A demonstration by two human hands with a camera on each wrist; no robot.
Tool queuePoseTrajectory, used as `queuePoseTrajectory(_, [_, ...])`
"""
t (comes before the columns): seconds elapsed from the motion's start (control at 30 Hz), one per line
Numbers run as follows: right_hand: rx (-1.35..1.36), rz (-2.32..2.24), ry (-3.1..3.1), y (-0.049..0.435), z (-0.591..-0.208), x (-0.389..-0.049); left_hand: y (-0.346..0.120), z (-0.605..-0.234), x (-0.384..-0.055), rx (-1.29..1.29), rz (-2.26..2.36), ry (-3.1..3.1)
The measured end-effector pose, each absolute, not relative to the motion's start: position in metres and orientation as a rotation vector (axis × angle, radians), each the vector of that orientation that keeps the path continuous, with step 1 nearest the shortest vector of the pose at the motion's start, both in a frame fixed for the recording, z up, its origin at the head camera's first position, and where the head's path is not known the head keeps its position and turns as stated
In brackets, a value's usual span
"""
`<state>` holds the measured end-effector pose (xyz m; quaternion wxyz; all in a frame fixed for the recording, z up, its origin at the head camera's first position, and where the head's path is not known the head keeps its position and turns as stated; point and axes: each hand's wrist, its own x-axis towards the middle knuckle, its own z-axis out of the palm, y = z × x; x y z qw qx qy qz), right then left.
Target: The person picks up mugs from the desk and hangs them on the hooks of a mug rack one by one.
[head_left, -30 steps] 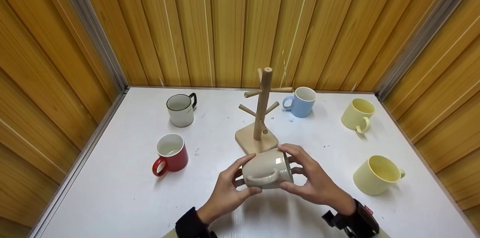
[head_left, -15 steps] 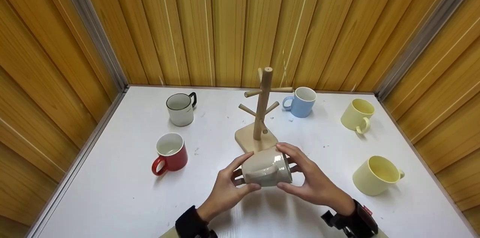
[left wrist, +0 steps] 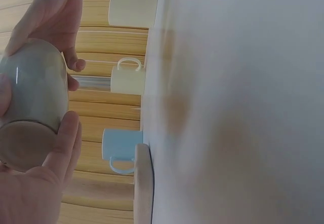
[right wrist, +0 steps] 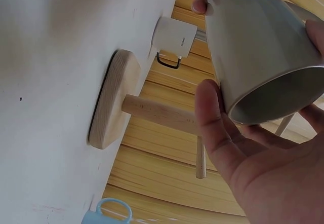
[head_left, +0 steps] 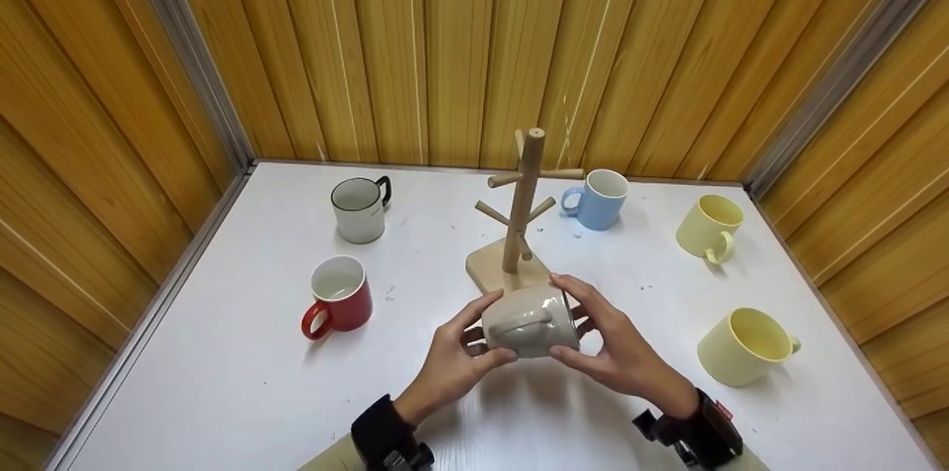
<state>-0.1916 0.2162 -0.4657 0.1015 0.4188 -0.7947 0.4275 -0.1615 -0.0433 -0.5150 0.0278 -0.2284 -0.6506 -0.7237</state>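
Both hands hold a glossy grey mug [head_left: 528,324] on its side above the table, just in front of the wooden mug tree [head_left: 523,196]. My left hand [head_left: 456,352] grips the mug's base end, thumb below and fingers over the top. At the rim end my right hand [head_left: 619,341] grips it the same way. The mug's handle faces toward me in the head view. Its open mouth points right, and the right wrist view looks partly into the dark inside. In the left wrist view the mug's bare bottom [left wrist: 25,145] shows beside the left fingers.
A red mug [head_left: 352,304] and a white mug with black rim [head_left: 361,219] stand on the left. Behind the tree to the right is a light blue mug [head_left: 600,204]. Two yellow mugs [head_left: 708,230] stand along the right. Wood-patterned walls [head_left: 445,48] enclose the white table [head_left: 222,382].
Both hands have raised the grey mug slightly toward the tree and rolled it a little, so its handle sits higher on its side. The head view has shifted slightly.
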Motion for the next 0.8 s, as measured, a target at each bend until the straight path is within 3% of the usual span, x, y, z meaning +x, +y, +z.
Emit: queuePoseTrajectory(0.8, [1.171,1.253,-2.409,0.216,-0.470,-0.208,-0.036,-0.515,-0.176,-0.628,-2.323,-2.028])
